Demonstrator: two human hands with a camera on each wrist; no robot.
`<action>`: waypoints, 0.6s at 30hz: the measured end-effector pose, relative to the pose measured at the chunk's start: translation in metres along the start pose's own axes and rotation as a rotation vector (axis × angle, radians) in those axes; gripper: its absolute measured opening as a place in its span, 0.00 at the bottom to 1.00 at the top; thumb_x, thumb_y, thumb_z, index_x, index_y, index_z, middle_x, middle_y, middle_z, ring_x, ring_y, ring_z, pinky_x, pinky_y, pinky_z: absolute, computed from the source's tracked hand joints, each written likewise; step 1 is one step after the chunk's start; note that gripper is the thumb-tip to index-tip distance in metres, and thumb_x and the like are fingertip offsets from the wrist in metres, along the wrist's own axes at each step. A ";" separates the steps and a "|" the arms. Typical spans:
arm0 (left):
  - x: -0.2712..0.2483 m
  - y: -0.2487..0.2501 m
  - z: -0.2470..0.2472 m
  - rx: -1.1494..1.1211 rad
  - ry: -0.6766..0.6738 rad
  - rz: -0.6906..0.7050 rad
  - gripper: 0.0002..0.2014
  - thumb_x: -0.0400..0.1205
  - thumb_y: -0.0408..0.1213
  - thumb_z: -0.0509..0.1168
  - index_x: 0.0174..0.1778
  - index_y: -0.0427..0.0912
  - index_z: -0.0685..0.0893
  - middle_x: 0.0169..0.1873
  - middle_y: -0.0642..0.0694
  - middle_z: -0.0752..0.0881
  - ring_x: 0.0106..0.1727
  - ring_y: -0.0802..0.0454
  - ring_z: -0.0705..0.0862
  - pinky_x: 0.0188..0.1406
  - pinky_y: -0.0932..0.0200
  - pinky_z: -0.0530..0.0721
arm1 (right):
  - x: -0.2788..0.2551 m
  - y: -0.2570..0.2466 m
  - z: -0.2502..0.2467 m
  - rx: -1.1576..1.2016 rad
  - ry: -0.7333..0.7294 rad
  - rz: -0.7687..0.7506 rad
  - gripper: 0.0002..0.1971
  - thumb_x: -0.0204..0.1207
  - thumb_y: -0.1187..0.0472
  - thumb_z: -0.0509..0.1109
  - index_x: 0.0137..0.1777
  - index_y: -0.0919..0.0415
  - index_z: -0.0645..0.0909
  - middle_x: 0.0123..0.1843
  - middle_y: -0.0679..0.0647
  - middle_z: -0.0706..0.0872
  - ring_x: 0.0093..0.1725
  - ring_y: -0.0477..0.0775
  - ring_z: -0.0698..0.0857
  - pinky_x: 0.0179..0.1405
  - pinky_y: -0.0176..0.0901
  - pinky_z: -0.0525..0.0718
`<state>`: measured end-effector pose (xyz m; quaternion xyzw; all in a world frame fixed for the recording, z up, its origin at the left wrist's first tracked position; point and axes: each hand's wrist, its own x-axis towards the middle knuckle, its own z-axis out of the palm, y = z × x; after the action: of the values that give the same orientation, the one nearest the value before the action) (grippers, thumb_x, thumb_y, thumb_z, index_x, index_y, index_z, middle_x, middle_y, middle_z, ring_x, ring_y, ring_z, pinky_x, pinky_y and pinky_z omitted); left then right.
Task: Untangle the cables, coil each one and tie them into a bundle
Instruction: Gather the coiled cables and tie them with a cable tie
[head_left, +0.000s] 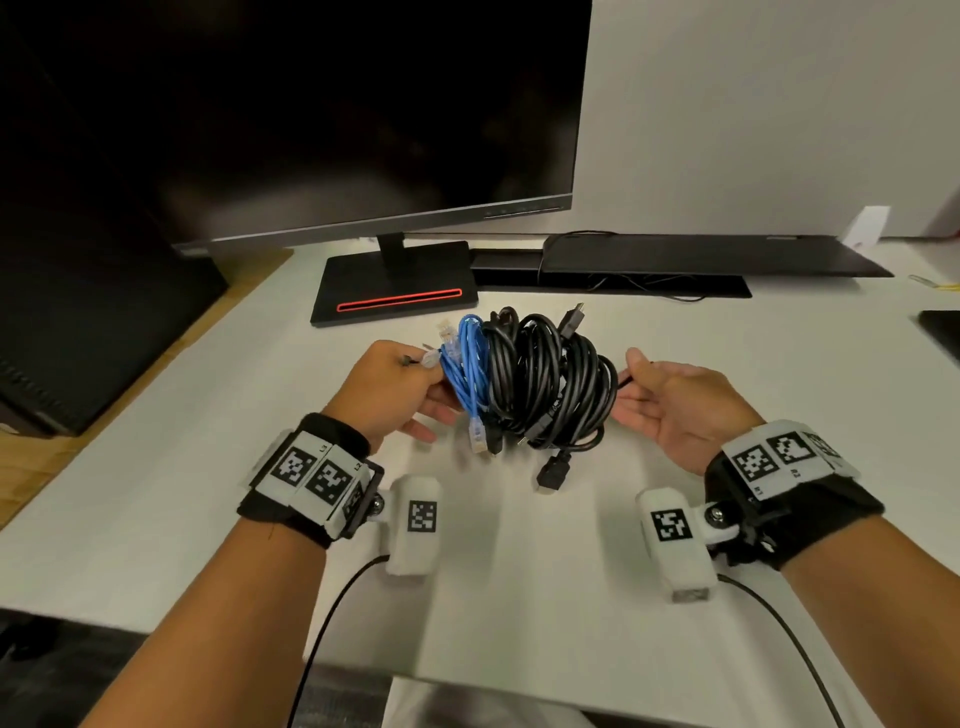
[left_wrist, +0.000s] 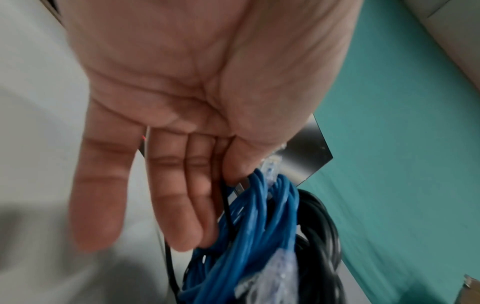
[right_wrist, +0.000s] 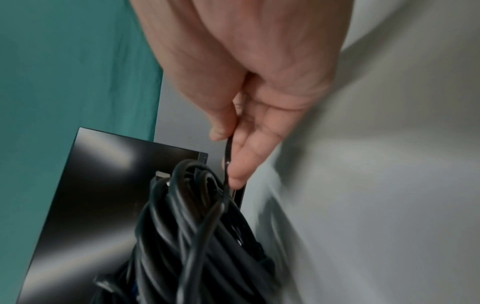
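Observation:
A bundle of coiled cables hangs just above the white desk (head_left: 519, 597) between my hands: a blue network cable (head_left: 467, 374) on its left, thicker black cables (head_left: 550, 384) on its right, plugs dangling below. My left hand (head_left: 395, 384) pinches a thin black tie (head_left: 408, 360) beside the blue coil. In the left wrist view the thumb presses the tie (left_wrist: 226, 205) against the forefinger next to the blue cable (left_wrist: 259, 226). My right hand (head_left: 670, 395) pinches the tie's other end (head_left: 623, 382); in the right wrist view the strand (right_wrist: 226, 160) runs down to the black cables (right_wrist: 197, 226).
A dark monitor (head_left: 311, 104) on a black stand base (head_left: 395, 291) with a red stripe stands behind the bundle. A flat black device (head_left: 701, 254) with thin wires lies at the back right. A dark case (head_left: 78, 338) sits off the desk's left edge.

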<state>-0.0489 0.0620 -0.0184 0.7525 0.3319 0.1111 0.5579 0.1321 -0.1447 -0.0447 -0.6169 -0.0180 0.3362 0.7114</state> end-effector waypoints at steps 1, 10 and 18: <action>-0.002 0.002 -0.002 -0.006 0.000 -0.037 0.17 0.89 0.40 0.61 0.40 0.36 0.90 0.30 0.40 0.91 0.29 0.47 0.89 0.27 0.52 0.89 | -0.001 0.000 -0.001 0.007 0.010 0.004 0.13 0.81 0.57 0.72 0.44 0.69 0.82 0.30 0.60 0.89 0.32 0.55 0.92 0.30 0.40 0.89; -0.004 0.003 -0.011 -0.002 0.037 -0.152 0.23 0.86 0.40 0.62 0.22 0.44 0.73 0.26 0.41 0.86 0.28 0.49 0.86 0.30 0.51 0.86 | 0.004 -0.005 0.003 0.156 0.071 -0.032 0.09 0.80 0.58 0.73 0.44 0.66 0.84 0.35 0.56 0.88 0.30 0.47 0.87 0.29 0.35 0.87; -0.006 -0.003 -0.007 -0.054 0.054 -0.178 0.23 0.83 0.36 0.63 0.19 0.45 0.73 0.30 0.40 0.89 0.30 0.48 0.88 0.33 0.47 0.87 | -0.003 0.005 -0.004 0.076 -0.098 -0.012 0.07 0.77 0.78 0.69 0.51 0.72 0.86 0.48 0.62 0.93 0.45 0.54 0.93 0.40 0.38 0.90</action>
<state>-0.0584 0.0638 -0.0177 0.7014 0.4091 0.0903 0.5766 0.1290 -0.1491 -0.0491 -0.5722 -0.0440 0.3623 0.7345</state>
